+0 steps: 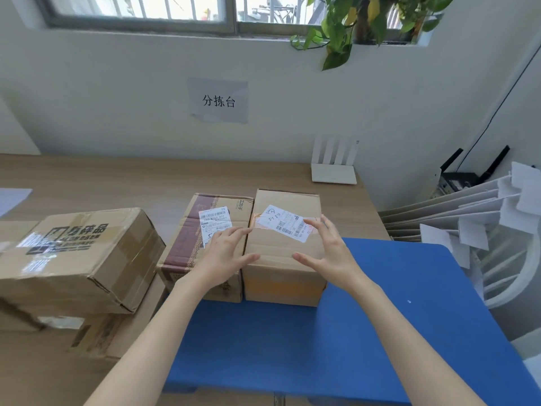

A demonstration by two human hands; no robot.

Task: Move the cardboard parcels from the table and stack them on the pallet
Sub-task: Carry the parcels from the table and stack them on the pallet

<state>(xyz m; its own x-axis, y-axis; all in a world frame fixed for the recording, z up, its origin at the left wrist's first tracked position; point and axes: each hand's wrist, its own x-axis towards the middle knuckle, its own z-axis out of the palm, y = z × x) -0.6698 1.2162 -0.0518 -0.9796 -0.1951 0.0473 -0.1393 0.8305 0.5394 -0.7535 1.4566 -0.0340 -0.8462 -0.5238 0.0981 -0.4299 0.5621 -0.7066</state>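
Note:
A plain cardboard parcel [281,259] with a slanted white label stands at the middle of the view, partly on the blue pallet [380,332]. Touching its left side is a parcel with maroon print [187,238]. My left hand [225,256] hovers with spread fingers over the seam between these two. My right hand [328,250] is held open at the plain parcel's right top edge. Neither hand grips anything. Further left, a large parcel with black print [79,256] lies on top of a flatter box [111,332].
The wooden table [117,183] runs along the wall, with a white router [333,171] at its back right. Flattened white cartons [456,218] and a white rack [515,276] stand to the right of the pallet. A plant [351,27] hangs above.

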